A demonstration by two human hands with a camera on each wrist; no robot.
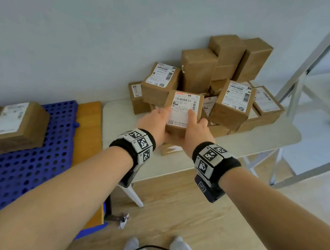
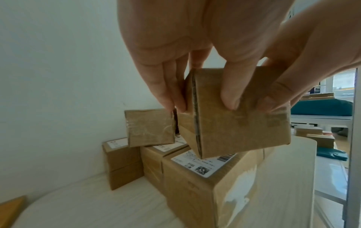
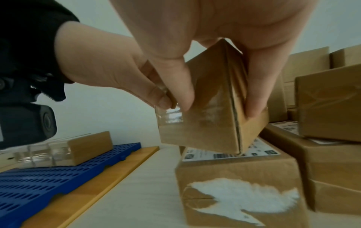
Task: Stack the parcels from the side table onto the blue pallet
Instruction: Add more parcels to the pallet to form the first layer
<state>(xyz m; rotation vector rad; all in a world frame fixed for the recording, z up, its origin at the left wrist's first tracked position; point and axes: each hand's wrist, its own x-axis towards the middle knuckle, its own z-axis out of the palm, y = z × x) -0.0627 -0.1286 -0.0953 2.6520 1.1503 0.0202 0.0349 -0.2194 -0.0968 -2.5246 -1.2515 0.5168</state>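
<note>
A small brown parcel (image 1: pixel 183 108) with a white shipping label is held between both my hands, just above the front of the pile. My left hand (image 1: pixel 156 120) grips its left side and my right hand (image 1: pixel 196 125) its right side, thumbs on the label. In the left wrist view the held parcel (image 2: pixel 234 123) hangs tilted over a labelled box (image 2: pixel 195 185). The right wrist view shows the held parcel (image 3: pixel 210 120) clear of the box beneath (image 3: pixel 234 185). The blue pallet (image 1: pixel 27 162) lies to the left with parcels (image 1: pixel 14 123) on it.
Several more parcels (image 1: pixel 232 102) are heaped on the white side table (image 1: pixel 258 141) against the wall. An orange board (image 1: pixel 89 130) lies between pallet and table. A grey metal rack (image 1: pixel 315 58) stands at the right. Below is wooden floor (image 1: pixel 172 215).
</note>
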